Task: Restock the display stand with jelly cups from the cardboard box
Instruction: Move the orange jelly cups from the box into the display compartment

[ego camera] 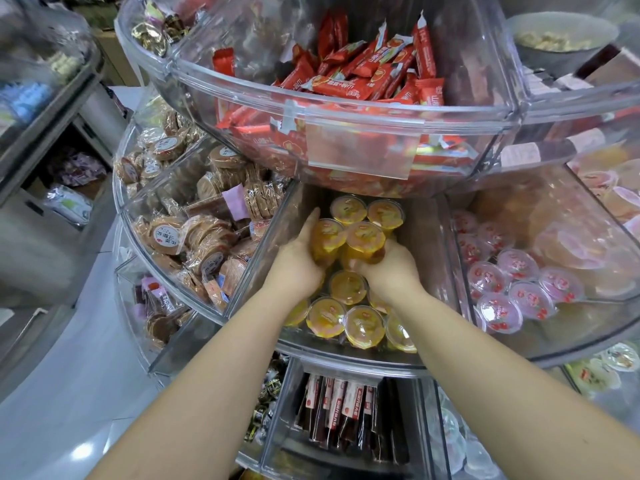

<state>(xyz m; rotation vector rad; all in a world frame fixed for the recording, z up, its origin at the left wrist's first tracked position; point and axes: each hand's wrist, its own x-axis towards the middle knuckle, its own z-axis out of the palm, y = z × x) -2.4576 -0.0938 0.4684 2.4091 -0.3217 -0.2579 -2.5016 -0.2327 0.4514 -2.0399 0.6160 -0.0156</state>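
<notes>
A clear round display stand (349, 358) has several tiers of wedge bins. Both my hands reach into its middle-tier bin, which holds several yellow jelly cups (348, 287). My left hand (298, 263) cups the left side of a cluster of yellow jelly cups (363, 237), its fingers running up along them. My right hand (391, 268) grips the same cluster from the right and from below. Two more cups (348, 209) stand behind the cluster, under the upper tier. The cardboard box is out of view.
The upper bin (346, 109) of red snack bars overhangs the jelly bin. Wrapped round cakes (194, 233) fill the left bin; red-lidded jelly cups (519, 289) fill the right one. Dark stick packs (343, 403) sit in the tier below. A grey counter (69, 358) lies to the left.
</notes>
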